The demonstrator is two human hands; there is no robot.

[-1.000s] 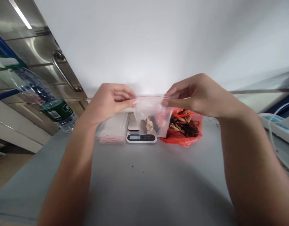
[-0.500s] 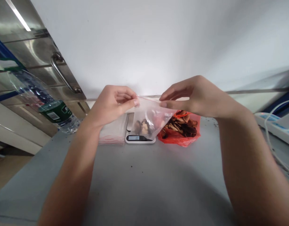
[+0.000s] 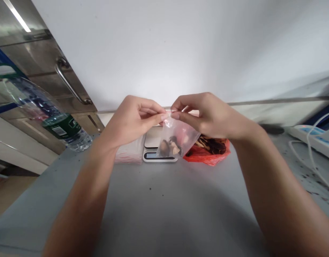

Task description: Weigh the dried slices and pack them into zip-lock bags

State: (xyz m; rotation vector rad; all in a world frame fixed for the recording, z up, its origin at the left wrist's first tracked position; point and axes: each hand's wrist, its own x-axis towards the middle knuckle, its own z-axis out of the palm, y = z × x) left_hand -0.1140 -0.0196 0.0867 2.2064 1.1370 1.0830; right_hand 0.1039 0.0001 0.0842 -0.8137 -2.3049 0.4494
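Both hands pinch the top edge of a clear zip bag (image 3: 171, 137), close together. My left hand (image 3: 140, 119) grips the rim from the left between thumb and fingers. On the right, my right hand (image 3: 199, 112) pinches the same rim. Brown and pale dried pieces (image 3: 172, 146) lie in the bottom of the bag, which hangs in front of a small white digital scale (image 3: 159, 159). The bag hides part of the scale's display. Just right of it, a red plastic bag (image 3: 204, 159) holds dark dried slices (image 3: 214, 144), partly behind my right hand.
A stack of flat clear bags (image 3: 129, 151) lies left of the scale. A large water bottle (image 3: 65, 130) stands at the left. At the right is a white device (image 3: 314, 139) with a cable. A white wall (image 3: 164, 53) rises behind the grey table (image 3: 164, 214).
My right hand has moved left along the bag's rim, so its fingertips now nearly meet those of my left hand. The left hand has shifted slightly right.
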